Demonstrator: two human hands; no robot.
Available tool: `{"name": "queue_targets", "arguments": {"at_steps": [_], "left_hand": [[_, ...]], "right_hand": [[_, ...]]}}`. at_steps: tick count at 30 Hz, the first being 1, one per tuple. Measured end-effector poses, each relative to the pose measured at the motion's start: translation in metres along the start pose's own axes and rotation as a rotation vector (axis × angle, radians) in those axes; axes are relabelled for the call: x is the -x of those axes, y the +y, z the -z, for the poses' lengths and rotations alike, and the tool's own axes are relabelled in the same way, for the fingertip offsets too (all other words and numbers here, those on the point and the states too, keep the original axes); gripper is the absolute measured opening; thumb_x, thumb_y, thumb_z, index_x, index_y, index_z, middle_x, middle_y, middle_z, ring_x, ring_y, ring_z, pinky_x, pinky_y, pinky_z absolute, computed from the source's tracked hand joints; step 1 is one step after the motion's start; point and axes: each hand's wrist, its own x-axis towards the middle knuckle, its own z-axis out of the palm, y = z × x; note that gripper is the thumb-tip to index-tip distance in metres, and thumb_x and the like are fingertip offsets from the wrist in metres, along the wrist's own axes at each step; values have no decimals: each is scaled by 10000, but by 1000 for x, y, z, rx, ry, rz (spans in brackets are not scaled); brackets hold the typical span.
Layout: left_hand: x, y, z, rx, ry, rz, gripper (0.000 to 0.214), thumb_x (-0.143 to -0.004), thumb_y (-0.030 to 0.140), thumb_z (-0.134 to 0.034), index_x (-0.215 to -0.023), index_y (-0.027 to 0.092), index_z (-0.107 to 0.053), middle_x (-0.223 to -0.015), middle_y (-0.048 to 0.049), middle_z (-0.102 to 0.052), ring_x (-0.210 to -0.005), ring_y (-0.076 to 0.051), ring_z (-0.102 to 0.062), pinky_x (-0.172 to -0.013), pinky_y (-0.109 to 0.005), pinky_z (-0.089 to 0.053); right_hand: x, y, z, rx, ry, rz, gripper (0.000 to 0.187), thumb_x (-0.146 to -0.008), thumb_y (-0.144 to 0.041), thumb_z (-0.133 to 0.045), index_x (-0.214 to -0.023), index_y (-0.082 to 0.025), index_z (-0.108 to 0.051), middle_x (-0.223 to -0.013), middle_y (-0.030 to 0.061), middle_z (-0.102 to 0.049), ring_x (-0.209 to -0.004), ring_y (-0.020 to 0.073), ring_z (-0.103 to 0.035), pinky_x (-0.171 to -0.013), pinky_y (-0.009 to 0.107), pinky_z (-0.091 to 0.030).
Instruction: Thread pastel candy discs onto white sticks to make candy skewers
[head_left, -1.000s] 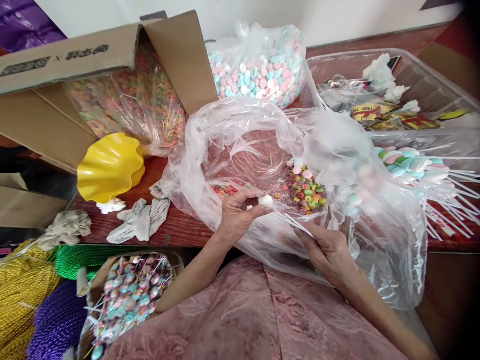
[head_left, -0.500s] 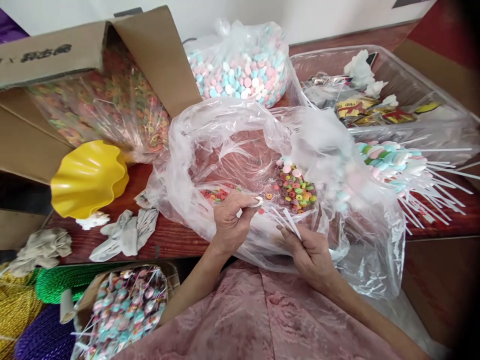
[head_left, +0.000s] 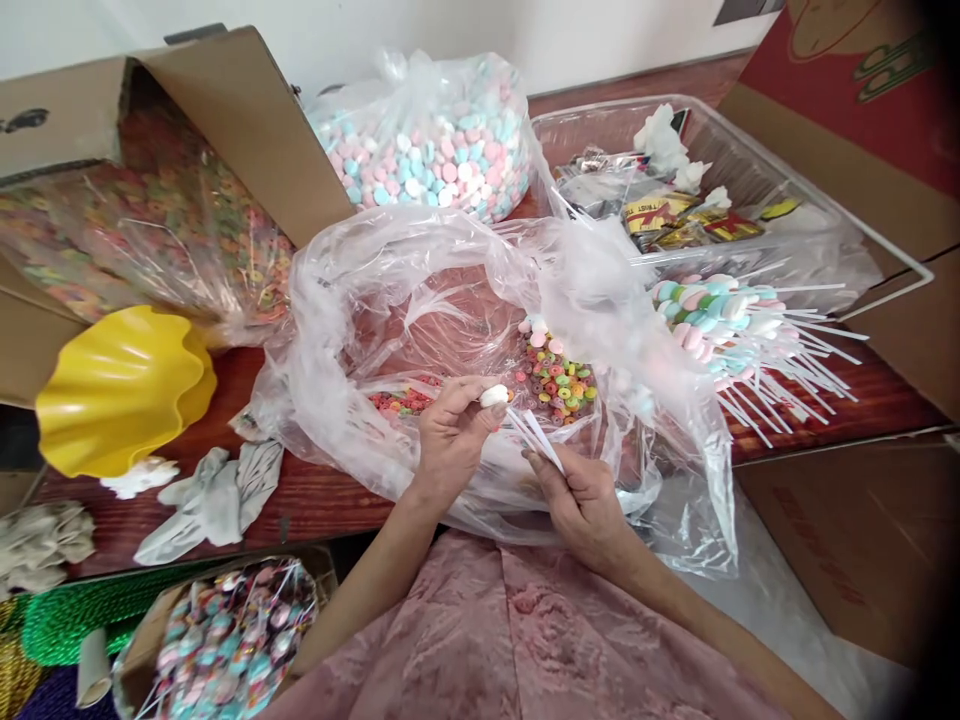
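Left hand (head_left: pixel 451 440): grip pinched on white candy (head_left: pixel 493 396) between thumb and finger, above the open plastic bag (head_left: pixel 319 300) on the counter (head_left: pixel 319 505). Right hand (head_left: pixel 586 497): grip closed around white sticks (head_left: pixel 543 438), their far ends near the candy. Ring-shaped candies (head_left: pixel 561 384) lie in the bag; at left, a yellow bowl (head_left: pixel 112 395).

- Table: glossy reddish-brown wood-grain top (head_left: pixel 322 495).
- Centre: wide-open translucent plastic bag (head_left: pixel 324 300).
- 12 o'clock: gathered clear bag of pastel discs (head_left: pixel 450 165).
- 2 o'clock: rectangular clear plastic tub (head_left: pixel 780 165).
- 3 o'clock: pastel candies on white sticks (head_left: pixel 712 312).
- 8 o'clock: crumpled pale-grey cloth (head_left: pixel 210 500).
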Motion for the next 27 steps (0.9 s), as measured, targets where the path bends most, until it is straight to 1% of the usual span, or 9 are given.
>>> {"name": "queue_targets", "arguments": {"at_steps": [3,5,8,11,16,19,22,24,27], "left_hand": [[10,-8,-5,-87,39,23,244,-824,297,-735,-1058,231,-755,-1044,-49,-752,-928,-166,-695,-875,-317,-575],[18,-11,-9,-237,7,-78,255,-875,298,-674,-1113,234,-738,-1092,-65,-753,-991,-189,-699,-952,-364,-557],[27,-11,-19,-412,-144,-261,238,-935,275,-572,-1097,221,-738,-1122,-86,-745,-1068,-204,-680,-999,-376,-528],[28,-9,-29,-371,-273,-205,261,-969,287,-509,-1070,207,-736,-1033,-76,-751,-972,-182,-687,-921,-339,-548],[-1,-18,-39,-369,-385,33,367,-962,338,-518,-1271,193,-652,-828,-34,-721,-745,-154,-650,-749,-296,-543],[-30,-26,-48,-725,-591,-81,300,-880,229,-593,-1153,179,-708,-849,-58,-706,-787,-186,-641,-810,-339,-528],[-51,-32,-63,-1006,-808,-195,318,-789,120,-602,-1081,171,-719,-993,-107,-686,-920,-243,-642,-867,-381,-522],[-57,-36,-70,-1068,-865,-221,288,-783,100,-578,-1030,154,-717,-1020,-119,-667,-951,-251,-634,-879,-379,-518],[-56,-43,-70,-1087,-829,-241,199,-822,115,-542,-930,142,-707,-995,-120,-650,-965,-244,-618,-890,-368,-506]], "right_hand": [[4,2,-2,-10,11,-18,250,-986,-233,-467,-791,-186,-615,-590,-38,-506,-507,91,-431,-510,227,-358],[7,3,-5,-38,16,-33,248,-984,-239,-470,-800,-179,-624,-584,-38,-501,-506,93,-436,-510,228,-363],[10,7,-7,-92,41,-45,254,-983,-243,-467,-799,-175,-628,-594,-34,-514,-516,96,-453,-522,228,-383],[8,18,2,-100,84,-66,246,-978,-247,-472,-821,-177,-649,-651,-17,-575,-568,113,-506,-567,238,-427],[0,50,53,147,198,-125,227,-935,-329,-548,-789,-196,-659,-578,-22,-497,-531,135,-454,-522,272,-378],[-4,58,78,203,270,-197,327,-936,-392,-559,-662,-215,-546,-571,-24,-442,-543,138,-424,-517,274,-358],[-5,56,84,160,288,-235,340,-953,-404,-538,-669,-217,-524,-599,-19,-462,-573,141,-442,-535,265,-383],[-3,55,82,133,288,-224,331,-958,-394,-535,-678,-216,-542,-609,-16,-478,-583,143,-454,-548,262,-404],[1,58,80,102,257,-184,277,-962,-371,-536,-737,-220,-597,-664,1,-552,-652,163,-523,-633,277,-465]]}}
